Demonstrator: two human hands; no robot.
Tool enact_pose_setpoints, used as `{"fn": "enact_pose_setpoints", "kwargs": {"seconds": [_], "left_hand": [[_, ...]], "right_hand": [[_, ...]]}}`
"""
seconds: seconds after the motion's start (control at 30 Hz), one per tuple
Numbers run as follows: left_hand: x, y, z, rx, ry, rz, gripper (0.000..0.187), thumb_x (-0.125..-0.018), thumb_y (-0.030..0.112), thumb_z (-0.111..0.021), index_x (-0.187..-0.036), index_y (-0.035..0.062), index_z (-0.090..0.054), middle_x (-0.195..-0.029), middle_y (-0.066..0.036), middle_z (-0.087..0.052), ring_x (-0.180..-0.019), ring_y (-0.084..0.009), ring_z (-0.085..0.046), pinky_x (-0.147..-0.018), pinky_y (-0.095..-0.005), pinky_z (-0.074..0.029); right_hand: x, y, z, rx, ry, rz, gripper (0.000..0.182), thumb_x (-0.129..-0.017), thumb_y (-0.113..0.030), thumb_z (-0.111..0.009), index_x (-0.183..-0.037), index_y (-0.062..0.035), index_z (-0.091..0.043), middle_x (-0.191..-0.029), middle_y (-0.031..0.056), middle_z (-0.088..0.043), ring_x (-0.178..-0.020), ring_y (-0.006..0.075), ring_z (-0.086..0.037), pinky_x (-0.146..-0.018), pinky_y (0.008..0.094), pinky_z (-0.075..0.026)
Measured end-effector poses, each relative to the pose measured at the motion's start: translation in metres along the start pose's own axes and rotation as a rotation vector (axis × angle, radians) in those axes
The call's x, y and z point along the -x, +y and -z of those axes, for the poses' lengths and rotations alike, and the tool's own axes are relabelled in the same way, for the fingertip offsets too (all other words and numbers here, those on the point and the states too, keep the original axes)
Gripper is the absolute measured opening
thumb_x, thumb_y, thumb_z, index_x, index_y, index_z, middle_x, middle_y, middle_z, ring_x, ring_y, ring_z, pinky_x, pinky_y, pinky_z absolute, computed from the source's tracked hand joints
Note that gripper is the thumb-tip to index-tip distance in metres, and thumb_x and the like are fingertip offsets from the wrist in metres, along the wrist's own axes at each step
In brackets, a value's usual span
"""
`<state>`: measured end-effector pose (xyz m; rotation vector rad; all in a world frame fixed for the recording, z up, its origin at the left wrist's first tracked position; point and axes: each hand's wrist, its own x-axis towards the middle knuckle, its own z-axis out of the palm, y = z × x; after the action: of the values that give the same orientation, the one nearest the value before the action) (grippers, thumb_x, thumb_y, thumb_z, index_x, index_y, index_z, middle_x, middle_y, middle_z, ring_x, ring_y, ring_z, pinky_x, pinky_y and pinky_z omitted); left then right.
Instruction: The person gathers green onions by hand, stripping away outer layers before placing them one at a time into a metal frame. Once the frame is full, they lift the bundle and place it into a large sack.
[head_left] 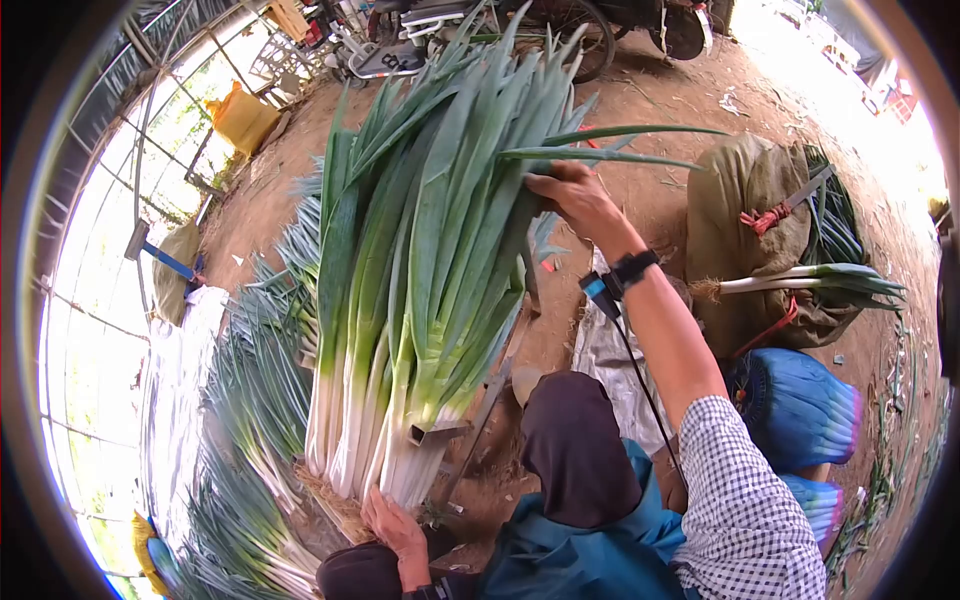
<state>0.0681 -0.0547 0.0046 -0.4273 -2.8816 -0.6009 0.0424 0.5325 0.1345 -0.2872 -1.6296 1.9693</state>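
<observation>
A large bundle of leeks [400,330] fills the middle of the view, green leaves at the top and white stalks with roots at the bottom. My right hand [580,200] is closed on the leaves at the bundle's upper right edge. Low down, my left hand [395,530] rests against the white root ends with its fingers stretched out; part of it is turned from view. A metal bracket [438,434] juts out at the stalks' lower right. More leeks [260,380] lie to the left, partly behind the bundle.
On the right stand a brown sack [740,200], a knife [790,200] with a red-wrapped handle, a loose leek [790,282] and a blue bundle [795,405]. A blue-handled tool [165,258] is at left. Wheeled vehicles [590,40] stand behind. Dark rounded cloth [580,450] is close below.
</observation>
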Motion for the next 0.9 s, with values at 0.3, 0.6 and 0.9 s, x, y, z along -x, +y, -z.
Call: {"fn": "enact_pose_setpoints", "kwargs": {"seconds": [0.3,0.6,0.9], "left_hand": [[-0.013,0.025,0.02,-0.013,0.099,-0.042,0.052,-0.094,0.011,-0.059,-0.141,-0.0093,-0.05,-0.147,-0.031,-0.047,-0.138,-0.0497,-0.04,-0.118,-0.0559,-0.027],[-0.162,0.286,-0.007,-0.058,0.063,-0.511,0.117,-0.081,0.059,-0.078,-0.163,0.0027,-0.015,-0.165,-0.029,-0.019,-0.154,-0.0464,-0.013,-0.124,-0.0619,-0.011],[-0.2,0.298,-0.064,-0.254,0.196,-0.465,0.119,-0.078,0.063,-0.078,-0.161,0.0034,-0.017,-0.158,-0.029,-0.027,-0.143,-0.0485,-0.032,-0.109,-0.065,-0.031]], "right_hand": [[-0.017,0.002,0.012,-0.001,-0.116,-0.162,0.038,-0.092,-0.024,-0.079,-0.119,-0.0007,-0.068,-0.109,0.0068,-0.07,-0.09,0.0181,-0.07,-0.076,0.0352,-0.061],[-0.03,0.01,0.021,0.035,-0.14,-0.189,0.036,-0.09,-0.024,-0.081,-0.114,0.0003,-0.071,-0.103,0.0055,-0.071,-0.087,0.017,-0.069,-0.075,0.0325,-0.059],[-0.071,0.051,0.025,-0.126,-0.263,-0.256,0.035,-0.089,-0.019,-0.083,-0.114,0.0026,-0.072,-0.103,0.0066,-0.073,-0.087,0.018,-0.07,-0.079,0.0334,-0.06]]}}
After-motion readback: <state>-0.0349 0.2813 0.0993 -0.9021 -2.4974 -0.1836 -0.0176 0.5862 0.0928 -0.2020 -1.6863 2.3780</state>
